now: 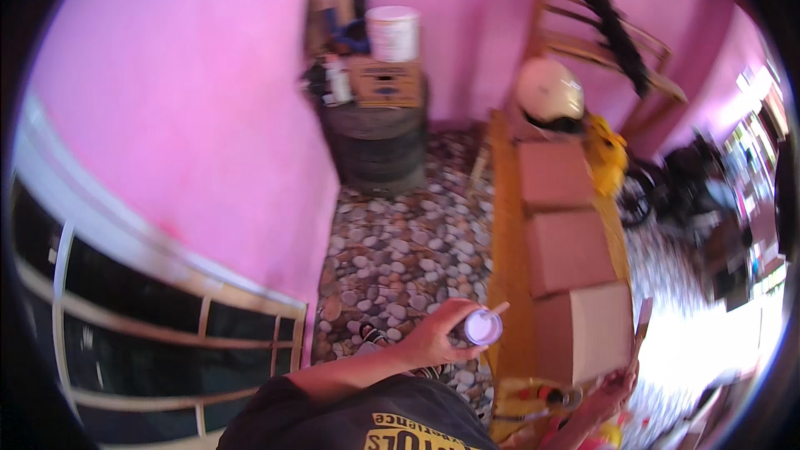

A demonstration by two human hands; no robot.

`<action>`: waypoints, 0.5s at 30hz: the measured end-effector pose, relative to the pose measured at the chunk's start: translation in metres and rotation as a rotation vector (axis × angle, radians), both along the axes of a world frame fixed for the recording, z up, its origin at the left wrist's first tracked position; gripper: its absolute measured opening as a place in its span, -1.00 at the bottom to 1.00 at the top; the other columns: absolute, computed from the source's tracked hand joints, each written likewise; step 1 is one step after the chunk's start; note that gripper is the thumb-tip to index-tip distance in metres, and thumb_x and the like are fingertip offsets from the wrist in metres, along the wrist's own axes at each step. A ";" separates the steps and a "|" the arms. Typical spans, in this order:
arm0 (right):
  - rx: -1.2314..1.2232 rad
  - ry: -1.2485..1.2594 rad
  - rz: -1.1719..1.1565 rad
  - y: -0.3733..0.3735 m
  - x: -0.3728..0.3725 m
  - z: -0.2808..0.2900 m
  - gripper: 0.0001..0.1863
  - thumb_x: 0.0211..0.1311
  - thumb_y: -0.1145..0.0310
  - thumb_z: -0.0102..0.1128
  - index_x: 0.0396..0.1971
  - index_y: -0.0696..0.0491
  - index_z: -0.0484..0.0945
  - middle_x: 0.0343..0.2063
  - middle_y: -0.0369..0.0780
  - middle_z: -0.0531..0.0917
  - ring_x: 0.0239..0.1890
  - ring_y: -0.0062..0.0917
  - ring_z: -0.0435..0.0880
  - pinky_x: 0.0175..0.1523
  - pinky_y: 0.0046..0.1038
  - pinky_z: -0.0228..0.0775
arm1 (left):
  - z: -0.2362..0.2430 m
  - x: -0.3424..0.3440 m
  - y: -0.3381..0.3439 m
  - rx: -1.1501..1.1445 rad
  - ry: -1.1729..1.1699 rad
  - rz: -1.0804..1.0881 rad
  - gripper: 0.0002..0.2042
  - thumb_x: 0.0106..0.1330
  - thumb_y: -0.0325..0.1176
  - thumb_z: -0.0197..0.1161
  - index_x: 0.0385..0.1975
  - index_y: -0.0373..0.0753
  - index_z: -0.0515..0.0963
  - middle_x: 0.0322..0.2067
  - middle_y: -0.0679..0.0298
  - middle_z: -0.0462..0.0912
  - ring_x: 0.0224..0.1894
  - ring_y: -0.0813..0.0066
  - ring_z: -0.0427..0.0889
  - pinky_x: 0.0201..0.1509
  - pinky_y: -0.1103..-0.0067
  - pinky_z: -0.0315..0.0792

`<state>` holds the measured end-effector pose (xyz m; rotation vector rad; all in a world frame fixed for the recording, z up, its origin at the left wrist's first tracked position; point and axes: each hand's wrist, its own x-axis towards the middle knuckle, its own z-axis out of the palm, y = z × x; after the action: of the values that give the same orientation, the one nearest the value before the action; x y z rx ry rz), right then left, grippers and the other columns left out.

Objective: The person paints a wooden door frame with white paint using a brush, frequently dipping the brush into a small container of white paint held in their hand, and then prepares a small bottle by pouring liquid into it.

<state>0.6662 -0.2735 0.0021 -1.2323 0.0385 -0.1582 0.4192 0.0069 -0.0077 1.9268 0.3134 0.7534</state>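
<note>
My left hand (443, 335) is closed around a small round tub (483, 327) with a pale lilac top, held over the floor beside the bench. Whether that top is a lid or the contents cannot be told. My right hand (615, 390) has its fingers bent at the near right corner of the closest cardboard box (587, 333). From its fingers rises a thin brownish strip (642, 325), blurred, which looks like a stick or a brush handle. Two more boxes, a middle box (571, 252) and a far box (556, 175), line up behind on the yellow-brown bench (510, 262).
A white helmet (550, 90) and a yellow bag (608, 157) are at the bench's far end. Small items (546, 394) lie near my right arm. A dark drum (375, 146) carries a carton (385, 83) and white bucket (393, 33). Window frames (167, 325) stand left.
</note>
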 end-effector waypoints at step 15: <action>0.329 0.434 1.153 0.366 -0.096 -0.001 -0.67 0.54 -0.03 0.14 -0.31 -0.09 0.44 -0.54 -0.45 0.46 -0.56 -0.75 0.39 -0.54 -0.62 0.22 | -0.002 -0.185 0.075 0.107 -0.079 0.752 -0.29 0.07 -0.33 0.62 0.25 -0.29 0.46 0.09 0.09 0.57 0.16 0.11 0.57 0.25 0.32 0.45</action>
<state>0.5704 0.0926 0.0007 -0.7865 -0.2594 1.0760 0.2345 0.0815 -0.0101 1.8620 0.9946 1.3465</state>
